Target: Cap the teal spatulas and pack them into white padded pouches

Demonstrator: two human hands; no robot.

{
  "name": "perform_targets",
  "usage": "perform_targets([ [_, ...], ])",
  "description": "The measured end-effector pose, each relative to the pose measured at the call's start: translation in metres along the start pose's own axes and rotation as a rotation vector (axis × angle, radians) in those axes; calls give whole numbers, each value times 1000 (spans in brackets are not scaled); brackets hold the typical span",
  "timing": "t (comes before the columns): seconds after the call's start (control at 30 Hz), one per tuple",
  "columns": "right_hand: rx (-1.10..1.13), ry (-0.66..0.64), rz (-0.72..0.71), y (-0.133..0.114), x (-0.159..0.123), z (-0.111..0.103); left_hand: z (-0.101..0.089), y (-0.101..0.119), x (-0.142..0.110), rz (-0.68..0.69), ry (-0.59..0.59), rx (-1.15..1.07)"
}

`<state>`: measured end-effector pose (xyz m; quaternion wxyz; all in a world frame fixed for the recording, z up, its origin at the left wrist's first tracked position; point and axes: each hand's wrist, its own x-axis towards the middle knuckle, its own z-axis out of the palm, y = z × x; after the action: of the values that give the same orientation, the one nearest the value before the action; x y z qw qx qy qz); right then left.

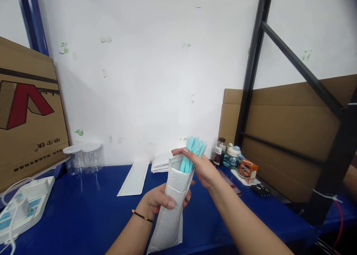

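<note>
Head view: left hand [158, 200] around padded envelope [169, 225], right hand [204, 169], grip unclear, across teal strips [196, 146] with hidden lower ends.

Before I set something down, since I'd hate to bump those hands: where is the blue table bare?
Widest on the left: blue table between the power strip and left hand, in front of the clear jars. A smaller patch lies between the right forearm and black object. Crowded: back right, around the orange box.
</note>
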<state>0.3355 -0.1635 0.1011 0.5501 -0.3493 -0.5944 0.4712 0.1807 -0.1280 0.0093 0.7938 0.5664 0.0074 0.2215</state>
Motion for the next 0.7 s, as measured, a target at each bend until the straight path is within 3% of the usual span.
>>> perform_targets([
  [0.1, -61, -139, 90, 1, 1, -4, -3, -1, 5, 24, -17, -58],
  [0.2, -97, -247, 80, -2, 2, -8, -5, -5, 7, 51, -39, -129],
  [0.53, -303, -275, -83, 7, 6, -22, -17, -21, 3, 24, -67, -319],
  [0.7, -192, -268, -129, 31, 5, -30, -24, -25, 0, -6, -38, -421],
])
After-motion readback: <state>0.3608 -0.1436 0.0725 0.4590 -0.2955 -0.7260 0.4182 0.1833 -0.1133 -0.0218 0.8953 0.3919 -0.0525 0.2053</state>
